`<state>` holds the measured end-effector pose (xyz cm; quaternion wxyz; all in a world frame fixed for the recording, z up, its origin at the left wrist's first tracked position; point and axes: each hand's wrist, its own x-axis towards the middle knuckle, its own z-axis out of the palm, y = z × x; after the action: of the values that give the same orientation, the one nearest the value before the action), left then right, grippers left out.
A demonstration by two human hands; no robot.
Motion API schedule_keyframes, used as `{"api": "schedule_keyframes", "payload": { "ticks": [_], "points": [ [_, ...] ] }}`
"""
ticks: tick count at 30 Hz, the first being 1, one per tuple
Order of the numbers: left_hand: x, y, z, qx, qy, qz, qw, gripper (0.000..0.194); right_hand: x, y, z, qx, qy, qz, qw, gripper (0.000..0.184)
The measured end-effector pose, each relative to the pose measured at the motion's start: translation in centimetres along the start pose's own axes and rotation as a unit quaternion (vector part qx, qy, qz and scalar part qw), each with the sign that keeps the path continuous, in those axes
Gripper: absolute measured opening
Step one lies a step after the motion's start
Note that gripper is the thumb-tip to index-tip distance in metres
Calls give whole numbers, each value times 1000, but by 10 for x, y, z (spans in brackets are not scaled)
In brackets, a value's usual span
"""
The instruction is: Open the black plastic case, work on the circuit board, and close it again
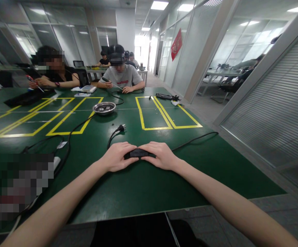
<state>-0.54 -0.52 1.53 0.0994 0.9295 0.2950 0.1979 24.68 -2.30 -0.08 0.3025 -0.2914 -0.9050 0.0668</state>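
Both of my hands grip a black power adapter low over the green table in front of me. From the left end my left hand holds it, fingers over the top and thumb along the near side. My right hand wraps the right end in the same way. Just beyond my left hand lies a black mains plug, its cord running back under that hand. Another thin black cable leads off to the right from beside my right hand. Fingers hide most of the adapter.
A metal bowl with small parts stands ahead to the left. Yellow tape outlines mark the green table. Cables lie at left beside a blurred-out object. Across the table two people work; a folded black tripod-like item lies far right.
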Motion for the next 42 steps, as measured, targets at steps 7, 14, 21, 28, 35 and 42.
{"api": "schedule_keyframes", "payload": {
  "ticks": [7,14,21,28,35,42],
  "points": [
    [-2,-2,2,11,77,26,997,41,1,-2,-5,-22,48,-19,998,35],
    [-4,-2,4,38,92,42,994,41,1,1,-2,-19,81,-41,996,32],
    [-3,2,3,-1,76,-6,997,45,1,2,-2,-66,119,-77,988,33],
    [4,6,-1,-247,-35,-142,958,47,-4,5,-4,-138,119,-160,970,36],
    [4,3,3,-216,52,-125,967,33,0,8,1,-118,49,-44,991,40],
    [2,5,8,-33,95,-32,994,21,-2,12,1,-33,46,23,998,30]
  ]
}}
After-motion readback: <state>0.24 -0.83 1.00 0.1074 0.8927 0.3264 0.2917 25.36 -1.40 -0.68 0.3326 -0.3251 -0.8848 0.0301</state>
